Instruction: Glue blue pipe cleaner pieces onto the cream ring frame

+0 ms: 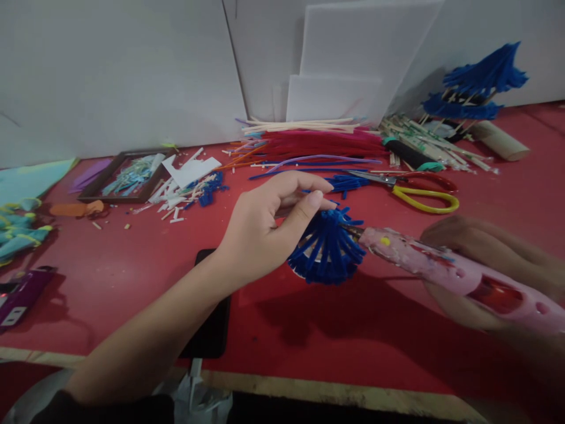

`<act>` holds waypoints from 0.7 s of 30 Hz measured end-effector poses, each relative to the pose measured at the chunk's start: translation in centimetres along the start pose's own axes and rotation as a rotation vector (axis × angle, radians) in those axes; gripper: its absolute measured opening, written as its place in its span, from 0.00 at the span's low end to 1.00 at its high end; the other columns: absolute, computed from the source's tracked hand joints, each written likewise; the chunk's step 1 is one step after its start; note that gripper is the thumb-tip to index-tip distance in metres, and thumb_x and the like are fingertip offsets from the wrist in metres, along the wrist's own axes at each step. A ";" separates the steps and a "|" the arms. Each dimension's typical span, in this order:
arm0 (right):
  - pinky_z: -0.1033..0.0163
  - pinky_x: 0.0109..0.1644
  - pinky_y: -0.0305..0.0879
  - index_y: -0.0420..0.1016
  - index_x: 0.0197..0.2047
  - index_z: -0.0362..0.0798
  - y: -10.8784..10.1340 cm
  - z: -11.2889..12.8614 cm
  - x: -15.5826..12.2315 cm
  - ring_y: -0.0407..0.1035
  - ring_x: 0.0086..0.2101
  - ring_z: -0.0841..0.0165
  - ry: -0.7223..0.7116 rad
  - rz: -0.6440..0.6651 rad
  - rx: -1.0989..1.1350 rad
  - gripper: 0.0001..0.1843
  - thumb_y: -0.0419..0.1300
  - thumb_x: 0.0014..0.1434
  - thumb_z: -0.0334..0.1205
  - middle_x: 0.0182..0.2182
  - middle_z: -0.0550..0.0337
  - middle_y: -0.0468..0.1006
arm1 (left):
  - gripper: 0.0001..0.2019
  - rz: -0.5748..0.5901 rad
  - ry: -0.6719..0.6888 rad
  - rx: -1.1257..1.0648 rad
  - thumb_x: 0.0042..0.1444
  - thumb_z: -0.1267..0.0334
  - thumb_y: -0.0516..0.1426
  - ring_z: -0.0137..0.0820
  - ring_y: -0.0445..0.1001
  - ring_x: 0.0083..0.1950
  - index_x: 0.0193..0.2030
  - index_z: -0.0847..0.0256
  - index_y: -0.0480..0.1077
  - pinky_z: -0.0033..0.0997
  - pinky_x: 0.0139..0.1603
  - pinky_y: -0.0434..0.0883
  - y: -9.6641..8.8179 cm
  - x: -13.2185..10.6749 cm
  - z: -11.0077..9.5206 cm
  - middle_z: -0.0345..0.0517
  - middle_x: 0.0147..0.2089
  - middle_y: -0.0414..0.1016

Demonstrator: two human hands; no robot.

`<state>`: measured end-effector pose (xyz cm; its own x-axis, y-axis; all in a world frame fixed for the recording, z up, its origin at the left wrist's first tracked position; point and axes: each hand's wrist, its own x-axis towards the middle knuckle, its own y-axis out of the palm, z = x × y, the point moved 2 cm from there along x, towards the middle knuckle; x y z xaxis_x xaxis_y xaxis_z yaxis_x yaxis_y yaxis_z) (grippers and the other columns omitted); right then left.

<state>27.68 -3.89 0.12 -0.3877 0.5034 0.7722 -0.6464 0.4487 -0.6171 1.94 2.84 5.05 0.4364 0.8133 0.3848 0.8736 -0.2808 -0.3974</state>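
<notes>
My left hand [260,229] curves its fingers and thumb around the upper left side of a small cone of blue pipe cleaners [329,250]. Its strands fan downward from a bunched top over a pale rim. Some of my fingertips are hidden behind the cone, so the exact contact is unclear. From the right, my right hand [477,244] grips a pink hot glue gun [424,259], mostly from its far side. The gun's dark metal nozzle points left and reaches the cone near its top.
Scissors [424,197] with yellow and red handles lie behind the cone. Red pipe cleaners [322,147] are piled along the wall. A finished-looking blue tiered model [481,82] stands back right. A black phone [212,330] lies under my left forearm, and a brown frame [92,185] farther left.
</notes>
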 end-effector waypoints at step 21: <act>0.58 0.37 0.76 0.75 0.50 0.57 -1.2 0.1 -0.8 0.77 0.32 0.64 0.110 -0.015 -0.118 0.09 0.59 0.66 0.41 0.38 0.57 0.81 | 0.06 0.006 0.040 0.002 0.68 0.65 0.58 0.32 0.87 0.50 0.49 0.60 0.74 0.28 0.54 0.82 0.1 -0.2 0.2 0.47 0.47 0.87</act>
<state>28.68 -4.93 0.22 -0.2998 0.5710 0.7642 -0.5673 0.5373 -0.6241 1.95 2.75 4.77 0.4502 0.7905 0.4152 0.8704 -0.2847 -0.4017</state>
